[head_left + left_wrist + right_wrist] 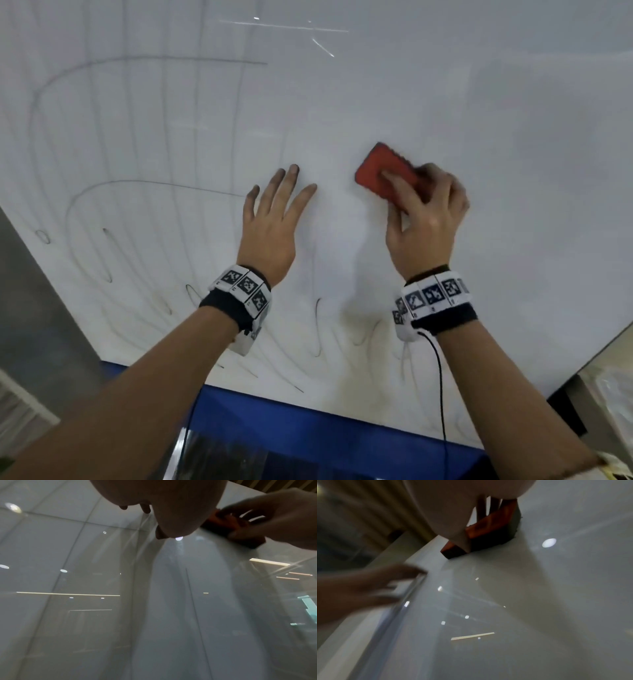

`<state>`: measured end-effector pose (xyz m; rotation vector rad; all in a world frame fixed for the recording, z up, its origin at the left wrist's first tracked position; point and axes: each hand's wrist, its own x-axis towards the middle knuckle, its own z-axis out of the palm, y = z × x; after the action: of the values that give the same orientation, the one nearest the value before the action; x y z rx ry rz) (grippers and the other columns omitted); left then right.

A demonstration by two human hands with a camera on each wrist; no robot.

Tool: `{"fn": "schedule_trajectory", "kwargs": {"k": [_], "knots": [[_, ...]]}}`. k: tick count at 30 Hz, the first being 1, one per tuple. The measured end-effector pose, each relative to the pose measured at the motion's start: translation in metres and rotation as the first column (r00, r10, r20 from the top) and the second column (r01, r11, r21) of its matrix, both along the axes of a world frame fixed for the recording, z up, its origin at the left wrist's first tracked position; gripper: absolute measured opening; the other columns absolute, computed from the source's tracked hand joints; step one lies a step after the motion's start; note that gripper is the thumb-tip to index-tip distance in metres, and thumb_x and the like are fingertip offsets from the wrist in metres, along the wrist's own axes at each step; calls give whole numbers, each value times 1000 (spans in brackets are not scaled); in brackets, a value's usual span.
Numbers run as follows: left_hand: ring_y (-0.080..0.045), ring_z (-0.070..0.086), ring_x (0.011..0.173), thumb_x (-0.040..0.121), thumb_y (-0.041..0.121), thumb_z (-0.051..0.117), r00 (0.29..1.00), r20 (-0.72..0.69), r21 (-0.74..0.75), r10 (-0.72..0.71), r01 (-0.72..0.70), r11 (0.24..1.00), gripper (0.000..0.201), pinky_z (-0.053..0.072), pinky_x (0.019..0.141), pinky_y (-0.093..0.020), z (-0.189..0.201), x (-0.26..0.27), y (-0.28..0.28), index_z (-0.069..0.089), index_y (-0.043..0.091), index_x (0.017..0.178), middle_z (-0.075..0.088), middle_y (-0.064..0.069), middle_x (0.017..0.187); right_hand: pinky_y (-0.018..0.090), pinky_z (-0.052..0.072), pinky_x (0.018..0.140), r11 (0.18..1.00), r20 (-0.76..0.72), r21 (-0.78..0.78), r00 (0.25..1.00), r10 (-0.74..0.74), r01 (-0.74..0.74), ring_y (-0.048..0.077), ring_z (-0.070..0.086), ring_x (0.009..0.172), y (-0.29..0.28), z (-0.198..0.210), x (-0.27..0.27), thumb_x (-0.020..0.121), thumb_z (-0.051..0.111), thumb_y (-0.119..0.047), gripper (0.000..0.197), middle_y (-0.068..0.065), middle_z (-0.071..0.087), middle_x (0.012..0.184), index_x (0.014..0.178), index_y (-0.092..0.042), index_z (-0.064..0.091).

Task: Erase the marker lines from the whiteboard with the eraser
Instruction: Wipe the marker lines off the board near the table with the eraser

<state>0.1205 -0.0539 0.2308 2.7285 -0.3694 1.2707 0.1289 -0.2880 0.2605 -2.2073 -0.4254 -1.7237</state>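
A large whiteboard (pixel 513 102) fills the head view, with grey marker lines (pixel 154 185) curving across its left and lower parts. My right hand (pixel 424 212) grips a red eraser (pixel 380 168) and holds it flat against the board at centre right. The eraser (pixel 489 526) shows in the right wrist view under my fingers, and the eraser (pixel 228 523) shows again at the upper right of the left wrist view. My left hand (pixel 274 212) lies flat on the board with straight, ink-smudged fingers, a short way left of the eraser.
A blue frame edge (pixel 308 421) runs along the board's lower side. A grey surface (pixel 37 325) lies beyond the board's left edge, and a pale object (pixel 606 394) sits at the lower right corner. Black cables hang from both wristbands.
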Motion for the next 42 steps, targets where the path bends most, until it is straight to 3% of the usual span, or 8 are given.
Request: {"fn": "schedule_trajectory", "kwargs": {"k": [3,9,16,22,30,34,37,42], "knots": [[-24,17,155,70,-16,49,1000,-31,-20,3,-3,1000,97,15,123,-49,-2,-1,-3,28,26,156,16,-5,168,49,39,99,1000,-11,-11,1000,-5,5,35,46,114,12,-26,3,87,68,-11,38,17,61,128,121,-27,73],[-23,15,156,70,-17,49,999,-46,10,-3,4,1000,103,17,124,-50,-3,-2,2,21,26,159,13,-4,169,46,42,96,793,-239,-582,970,47,-182,34,57,105,7,-139,-8,81,62,-2,42,10,61,123,113,-28,72],[-23,14,156,76,-16,48,1000,-14,-51,-25,25,998,94,16,124,-50,-9,0,-3,25,23,159,14,-5,168,50,40,100,1000,-129,-18,992,-8,5,38,52,113,32,-57,-3,84,69,-5,40,15,62,125,117,-27,75],[-24,21,154,70,-18,53,1000,-24,5,-9,9,1000,102,20,123,-52,-8,-1,2,26,24,159,18,-6,167,48,50,92,811,-346,-535,937,46,-238,30,48,109,33,-142,-14,74,61,-2,47,8,59,125,111,-29,71],[-25,17,155,72,-18,53,1000,-24,-43,-2,1,999,99,17,123,-53,-14,-2,-4,26,22,159,15,-6,168,48,38,99,997,-112,69,993,27,-19,36,49,112,31,-38,-5,81,72,-6,42,15,59,125,118,-26,74],[-26,17,155,76,-14,54,999,-29,-41,32,-33,999,97,19,123,-54,-17,-3,-9,22,22,160,13,-7,168,48,46,92,971,-226,-194,969,96,-141,34,49,107,43,-131,-7,78,71,-2,40,14,59,123,110,-25,75],[-27,14,155,76,-11,51,998,-57,-40,29,-32,999,97,18,123,-55,-18,-4,-12,18,23,161,9,-7,169,45,51,87,790,-381,-544,922,68,-283,30,50,105,23,-176,-13,83,56,-6,34,10,62,122,103,-27,75],[-24,13,156,96,4,52,998,-45,-72,32,-35,997,75,19,123,-54,-24,-1,-14,20,24,160,10,-5,169,47,40,91,946,-167,-312,985,41,-93,35,56,103,1,-98,-10,83,68,-9,32,14,68,117,106,-30,78]]}}
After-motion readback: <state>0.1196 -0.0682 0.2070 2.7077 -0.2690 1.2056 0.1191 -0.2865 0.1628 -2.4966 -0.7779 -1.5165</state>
